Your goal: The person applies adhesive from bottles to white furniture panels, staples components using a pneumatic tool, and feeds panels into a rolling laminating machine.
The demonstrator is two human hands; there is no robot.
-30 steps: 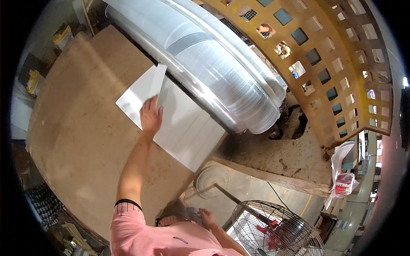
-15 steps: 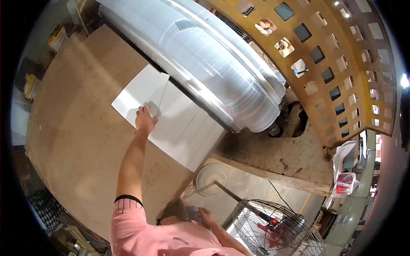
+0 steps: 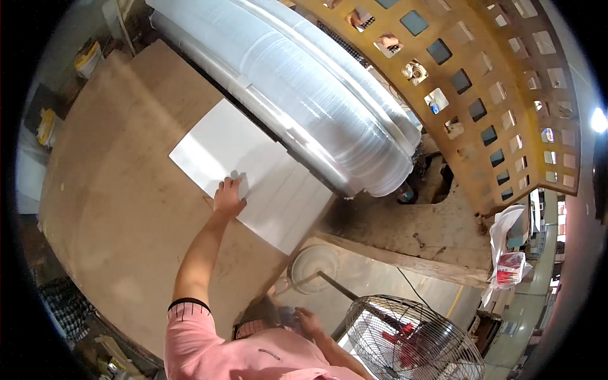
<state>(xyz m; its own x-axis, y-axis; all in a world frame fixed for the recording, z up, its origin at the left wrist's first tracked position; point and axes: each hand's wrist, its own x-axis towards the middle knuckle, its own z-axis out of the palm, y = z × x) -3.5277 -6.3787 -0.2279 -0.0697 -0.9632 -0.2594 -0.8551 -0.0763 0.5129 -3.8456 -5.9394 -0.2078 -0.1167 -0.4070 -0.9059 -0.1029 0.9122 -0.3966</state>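
Observation:
A flat white sheet or stack of sheets (image 3: 278, 190) lies on the brown work surface, its far edge against a large film-wrapped roll (image 3: 304, 82). My left hand (image 3: 229, 197) rests on the near edge of the white sheet, fingers stretched onto it and slightly apart. It grips nothing that I can see. Low in front of my body is my right hand (image 3: 308, 322), well away from the sheet. Its fingers are loosely bent and apart, with no held thing visible, though they are small in view.
A yellow metal guard (image 3: 468, 107) with square holes arches over the right side. A caged fan (image 3: 411, 342) stands at the lower right. Beside the board, a plastic bag (image 3: 510, 269) with something red hangs. Two buckets (image 3: 88, 60) stand at far left.
The loose top sheet's slanted edge no longer shows; the white surface now lies flat. My left hand has shifted slightly right and nearer to me. My right hand has stayed about in place.

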